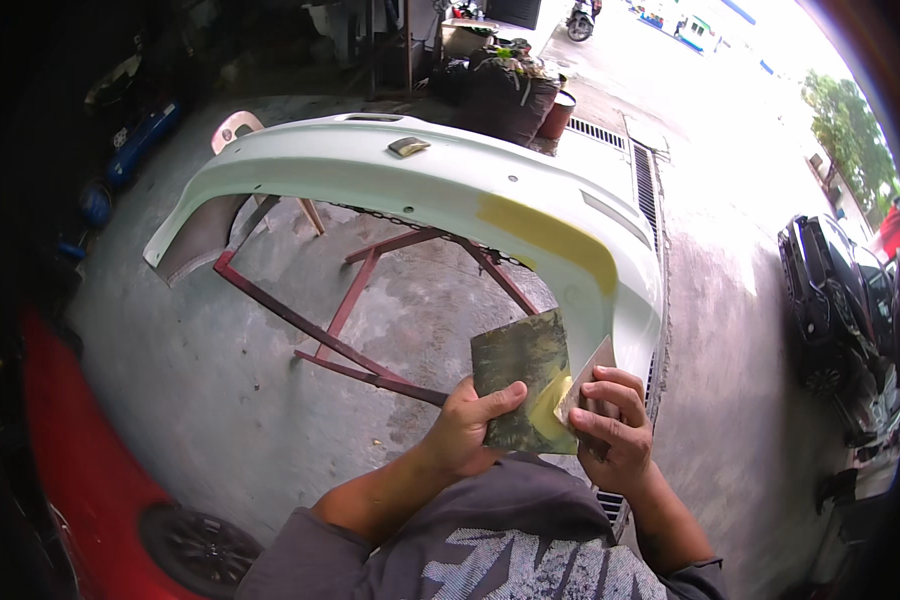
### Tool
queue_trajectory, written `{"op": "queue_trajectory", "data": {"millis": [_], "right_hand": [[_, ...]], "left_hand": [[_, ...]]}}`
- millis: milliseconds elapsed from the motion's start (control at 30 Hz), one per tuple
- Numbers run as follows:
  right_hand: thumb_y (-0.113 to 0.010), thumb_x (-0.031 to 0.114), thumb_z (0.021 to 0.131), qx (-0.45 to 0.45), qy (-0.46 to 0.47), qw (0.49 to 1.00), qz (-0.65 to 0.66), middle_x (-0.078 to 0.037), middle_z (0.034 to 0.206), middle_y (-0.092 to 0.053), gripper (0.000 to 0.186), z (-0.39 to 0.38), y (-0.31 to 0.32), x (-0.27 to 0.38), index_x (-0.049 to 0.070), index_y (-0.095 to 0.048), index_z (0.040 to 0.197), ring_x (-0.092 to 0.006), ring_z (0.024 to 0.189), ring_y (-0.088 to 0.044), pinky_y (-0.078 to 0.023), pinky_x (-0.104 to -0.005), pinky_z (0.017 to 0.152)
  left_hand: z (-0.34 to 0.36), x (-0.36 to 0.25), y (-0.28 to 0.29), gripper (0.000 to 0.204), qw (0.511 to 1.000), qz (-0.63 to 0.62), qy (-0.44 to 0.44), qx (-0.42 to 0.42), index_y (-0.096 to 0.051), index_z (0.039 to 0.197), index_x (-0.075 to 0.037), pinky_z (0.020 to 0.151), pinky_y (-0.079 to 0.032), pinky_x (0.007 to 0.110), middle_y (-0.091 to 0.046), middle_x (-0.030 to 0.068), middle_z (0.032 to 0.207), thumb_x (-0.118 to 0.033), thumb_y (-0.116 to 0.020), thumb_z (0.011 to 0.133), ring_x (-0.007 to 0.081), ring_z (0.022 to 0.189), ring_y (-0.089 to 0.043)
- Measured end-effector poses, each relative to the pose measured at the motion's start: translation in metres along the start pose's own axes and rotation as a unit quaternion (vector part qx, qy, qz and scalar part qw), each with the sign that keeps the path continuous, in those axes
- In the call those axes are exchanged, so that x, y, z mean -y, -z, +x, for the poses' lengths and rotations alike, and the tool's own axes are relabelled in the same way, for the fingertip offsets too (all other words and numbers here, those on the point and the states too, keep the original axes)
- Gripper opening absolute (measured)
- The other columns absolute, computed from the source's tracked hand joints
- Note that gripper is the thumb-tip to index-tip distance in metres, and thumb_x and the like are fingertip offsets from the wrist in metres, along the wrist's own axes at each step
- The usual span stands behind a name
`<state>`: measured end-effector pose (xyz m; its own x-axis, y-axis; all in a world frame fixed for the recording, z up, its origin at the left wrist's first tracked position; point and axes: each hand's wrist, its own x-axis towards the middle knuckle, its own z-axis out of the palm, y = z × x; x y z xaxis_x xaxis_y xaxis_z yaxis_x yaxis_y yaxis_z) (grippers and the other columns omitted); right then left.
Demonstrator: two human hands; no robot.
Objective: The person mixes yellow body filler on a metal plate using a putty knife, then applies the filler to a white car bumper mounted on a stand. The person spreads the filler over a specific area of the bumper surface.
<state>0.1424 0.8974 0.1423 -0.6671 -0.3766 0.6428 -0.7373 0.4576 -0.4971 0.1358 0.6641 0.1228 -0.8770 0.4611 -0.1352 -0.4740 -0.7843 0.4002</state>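
Note:
My left hand (pixel 475 425) grips a dark, stained mixing board (pixel 510 352) by its left side, thumb on top. A mound of pale yellow body filler (pixel 549 408) sits on the board's right part. In my right hand (pixel 617 428) is a flat putty spreader (pixel 588 385), its lower edge against the filler. Beyond my hands lies a white car bumper (pixel 320 160), with a band of darker yellow filler (pixel 550 237) along its right part. A small sanding block or folded pad (pixel 408 147) rests on top of the bumper.
A dark red metal stand (pixel 345 345) is under the bumper. A red car (pixel 110 480) is at the lower left, a black car (pixel 832 300) at the right. Black bags (pixel 510 95) and a rusty drum (pixel 558 115) stand behind. A drain grate (pixel 644 185) runs along the floor.

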Motion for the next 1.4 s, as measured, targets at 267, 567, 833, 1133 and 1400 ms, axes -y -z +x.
{"op": "queue_trajectory", "data": {"millis": [267, 567, 833, 1133, 1400], "right_hand": [[-0.079, 0.007, 0.074, 0.075, -0.081, 0.977, -0.184, 0.001, 0.122, -0.071, 0.049, -0.066, 0.171, -0.019, 0.027, -0.08, 0.118, -0.0284, 0.127, -0.061, -0.046, -0.0506, 0.106], [-0.077, 0.012, 0.074, 0.138, -0.141, 0.96, -0.197, 0.003, 0.121, -0.068, 0.044, -0.234, 0.295, -0.026, 0.027, -0.079, 0.115, -0.0226, 0.128, -0.056, -0.039, -0.0596, 0.103], [-0.07, -0.004, 0.07, 0.056, -0.281, 0.958, 0.013, -0.003, 0.116, -0.071, 0.043, -0.344, 0.402, -0.03, 0.016, -0.081, 0.107, -0.0263, 0.122, -0.062, -0.046, -0.047, 0.105], [-0.065, -0.015, 0.065, -0.231, -0.227, 0.944, 0.064, -0.014, 0.132, -0.061, 0.064, -0.375, 0.376, -0.094, 0.011, -0.074, 0.122, -0.0395, 0.13, -0.055, -0.047, -0.0503, 0.11], [-0.066, -0.008, 0.065, -0.016, -0.303, 0.949, -0.082, -0.012, 0.126, -0.065, 0.061, -0.387, 0.424, -0.244, 0.011, -0.077, 0.121, -0.0377, 0.126, -0.058, -0.048, -0.0474, 0.107]], "left_hand": [[0.037, 0.081, -0.061, 0.036, 0.889, 0.448, -0.003, 0.091, -0.057, 0.14, 0.003, 0.095, -0.056, 0.031, -0.071, 0.0092, 0.121, -0.02, -0.052, 0.114, 0.0128, 0.109, -0.066], [0.084, 0.315, -0.153, 0.036, 0.856, 0.5, 0.019, 0.128, -0.054, 0.142, 0.003, 0.097, -0.054, 0.03, -0.067, 0.0077, 0.126, -0.019, -0.049, 0.115, 0.0126, 0.11, -0.064], [0.113, 0.375, -0.218, 0.044, 0.964, 0.251, 0.038, 0.079, -0.052, 0.14, 0.003, 0.095, -0.065, 0.046, -0.069, 0.018, 0.13, -0.032, -0.046, 0.114, 0.0285, 0.116, -0.073], [0.168, 0.506, -0.19, 0.043, 0.953, 0.028, 0.299, 0.03, -0.048, 0.145, 0.001, 0.103, -0.06, 0.043, -0.066, 0.0166, 0.134, -0.021, -0.057, 0.11, 0.026, 0.122, -0.068], [0.288, 0.487, -0.208, 0.036, 0.974, 0.061, 0.217, 0.035, -0.053, 0.138, 0.0, 0.098, -0.062, 0.042, -0.07, 0.0136, 0.122, -0.016, -0.062, 0.107, 0.0236, 0.113, -0.072]]}}
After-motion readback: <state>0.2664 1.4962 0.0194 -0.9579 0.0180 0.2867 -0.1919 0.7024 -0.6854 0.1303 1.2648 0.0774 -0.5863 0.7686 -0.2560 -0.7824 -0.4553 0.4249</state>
